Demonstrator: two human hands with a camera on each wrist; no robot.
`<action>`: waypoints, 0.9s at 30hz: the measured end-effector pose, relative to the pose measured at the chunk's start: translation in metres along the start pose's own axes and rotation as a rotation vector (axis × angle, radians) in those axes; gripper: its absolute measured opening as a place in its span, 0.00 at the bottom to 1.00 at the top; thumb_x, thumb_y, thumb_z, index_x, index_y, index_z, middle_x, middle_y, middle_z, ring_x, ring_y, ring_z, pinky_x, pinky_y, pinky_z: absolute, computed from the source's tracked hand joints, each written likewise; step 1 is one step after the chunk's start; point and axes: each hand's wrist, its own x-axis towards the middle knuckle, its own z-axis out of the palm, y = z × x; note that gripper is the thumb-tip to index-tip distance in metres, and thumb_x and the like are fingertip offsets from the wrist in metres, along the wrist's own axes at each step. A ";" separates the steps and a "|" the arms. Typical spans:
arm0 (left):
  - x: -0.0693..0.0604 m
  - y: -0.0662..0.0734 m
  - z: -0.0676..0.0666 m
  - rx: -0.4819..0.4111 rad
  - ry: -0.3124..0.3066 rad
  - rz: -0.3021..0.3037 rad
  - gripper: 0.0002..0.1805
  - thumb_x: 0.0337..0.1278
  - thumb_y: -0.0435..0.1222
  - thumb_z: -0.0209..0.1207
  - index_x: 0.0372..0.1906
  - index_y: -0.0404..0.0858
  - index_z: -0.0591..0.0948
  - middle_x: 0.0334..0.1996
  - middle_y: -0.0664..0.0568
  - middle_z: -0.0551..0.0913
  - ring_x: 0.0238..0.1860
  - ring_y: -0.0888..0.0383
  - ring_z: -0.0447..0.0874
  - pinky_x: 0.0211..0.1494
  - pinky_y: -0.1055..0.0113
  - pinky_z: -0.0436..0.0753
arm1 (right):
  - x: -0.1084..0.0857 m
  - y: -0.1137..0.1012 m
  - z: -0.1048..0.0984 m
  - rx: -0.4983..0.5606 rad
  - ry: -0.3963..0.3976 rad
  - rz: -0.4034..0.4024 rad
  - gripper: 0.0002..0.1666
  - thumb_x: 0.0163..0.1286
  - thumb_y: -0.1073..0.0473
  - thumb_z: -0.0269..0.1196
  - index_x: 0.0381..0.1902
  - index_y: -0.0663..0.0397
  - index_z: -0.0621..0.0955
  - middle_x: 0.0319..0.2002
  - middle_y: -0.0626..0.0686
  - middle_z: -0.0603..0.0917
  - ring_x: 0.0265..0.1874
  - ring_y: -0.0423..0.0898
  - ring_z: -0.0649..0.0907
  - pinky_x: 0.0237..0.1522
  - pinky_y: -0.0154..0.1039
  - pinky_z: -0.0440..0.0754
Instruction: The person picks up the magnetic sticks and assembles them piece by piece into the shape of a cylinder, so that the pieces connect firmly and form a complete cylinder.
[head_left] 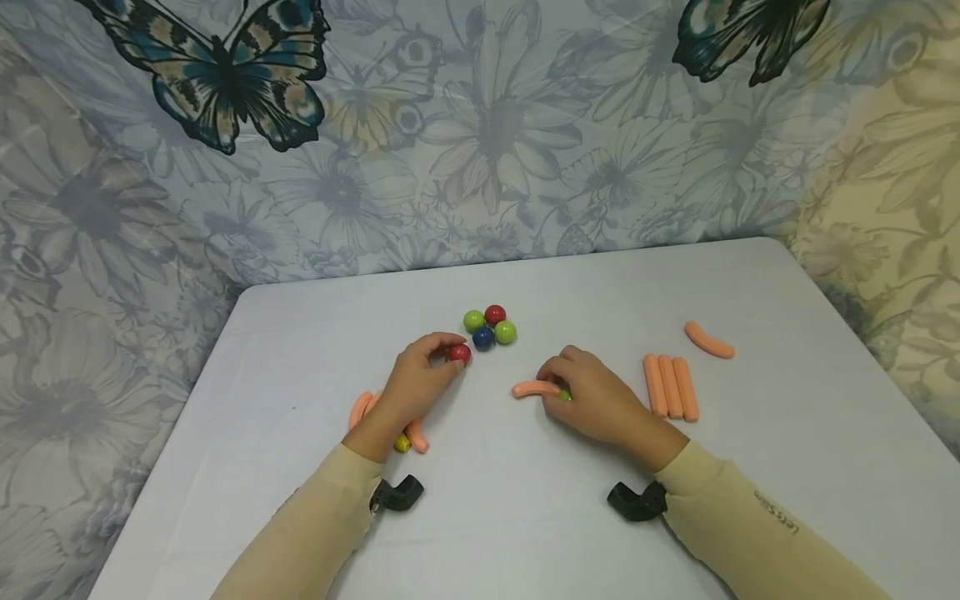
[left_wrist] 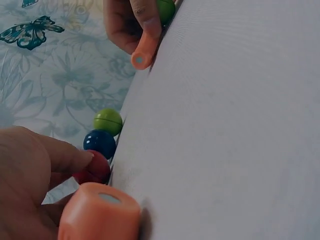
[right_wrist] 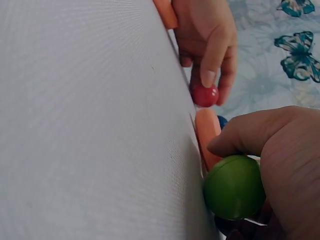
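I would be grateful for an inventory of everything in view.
Glossy red balls: two, red, one in the left hand, one clustered centrally
Glossy green balls: three, lime, two clustered, one beside the right hand
Glossy blue ball: one, navy, clustered
Rounded yellow piece: one, yellow, near the left hand
Straight orange rods: three, pale orange, side by side, right
Curved orange rods: several, some hidden, pale orange, near both hands and far right
Flat table: one, white, underneath
Floral backdrop: one, grey-blue and yellowish, behind
Printed butterflies: two (head view), teal and beige, backdrop
Wrist devices: two, black, one each
Long sleeves: two, beige, forearms
Bare hands: two, over table
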 end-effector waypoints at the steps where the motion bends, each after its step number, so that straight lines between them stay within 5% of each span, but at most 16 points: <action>1: -0.001 0.000 0.000 0.039 0.001 0.007 0.19 0.73 0.35 0.70 0.65 0.42 0.86 0.60 0.50 0.84 0.63 0.49 0.79 0.67 0.49 0.75 | 0.000 0.000 0.000 -0.002 0.003 0.001 0.04 0.73 0.61 0.73 0.44 0.52 0.88 0.36 0.46 0.78 0.34 0.46 0.75 0.37 0.44 0.76; 4: -0.002 -0.001 0.000 0.118 0.005 0.026 0.19 0.70 0.34 0.72 0.63 0.43 0.87 0.57 0.50 0.84 0.61 0.48 0.80 0.67 0.49 0.75 | 0.002 0.001 0.000 0.006 0.007 0.004 0.05 0.71 0.62 0.73 0.41 0.52 0.86 0.35 0.46 0.78 0.34 0.46 0.76 0.37 0.44 0.77; 14: -0.009 0.003 0.001 0.175 -0.011 0.058 0.18 0.69 0.35 0.72 0.61 0.42 0.87 0.50 0.52 0.84 0.51 0.51 0.80 0.56 0.54 0.80 | 0.003 0.004 -0.001 0.176 -0.010 0.096 0.09 0.74 0.59 0.75 0.45 0.53 0.85 0.32 0.47 0.80 0.32 0.47 0.78 0.35 0.44 0.79; 27: -0.018 0.015 0.009 0.177 -0.142 0.182 0.17 0.68 0.33 0.72 0.59 0.41 0.86 0.47 0.57 0.83 0.42 0.59 0.83 0.49 0.61 0.84 | 0.002 0.003 -0.003 0.269 -0.007 0.117 0.10 0.74 0.58 0.75 0.48 0.56 0.87 0.32 0.47 0.83 0.33 0.47 0.80 0.35 0.42 0.80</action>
